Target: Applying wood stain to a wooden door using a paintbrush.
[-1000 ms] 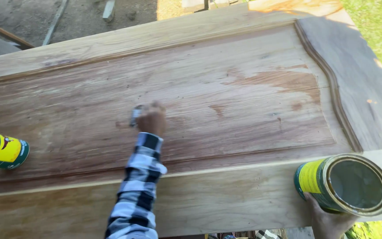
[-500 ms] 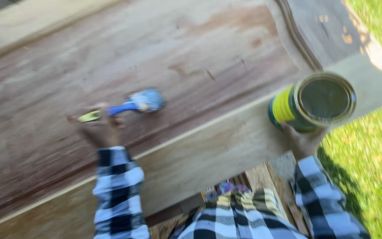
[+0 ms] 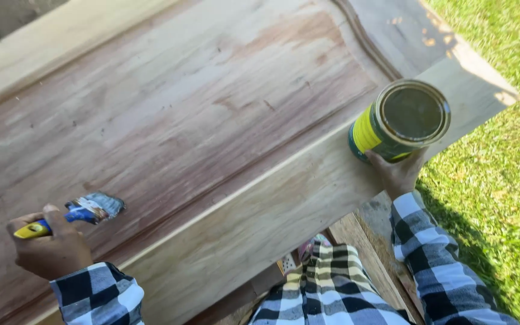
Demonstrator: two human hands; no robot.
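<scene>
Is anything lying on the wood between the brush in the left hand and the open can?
Nothing visible does. The paintbrush in the left hand and the open can steadied by the right hand are separated only by bare wooden panel.

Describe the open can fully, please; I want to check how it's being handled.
The can is a round metal tin, its lid off, with a dark liquid filling the inside and a stained rim. Its side shows a yellow and green label. It is tipped a little toward the camera, at the near edge of the wooden panel, by the grass. The right hand grips it from below, fingers on its lower wall. Whether its base rests on the wood cannot be told.
</scene>
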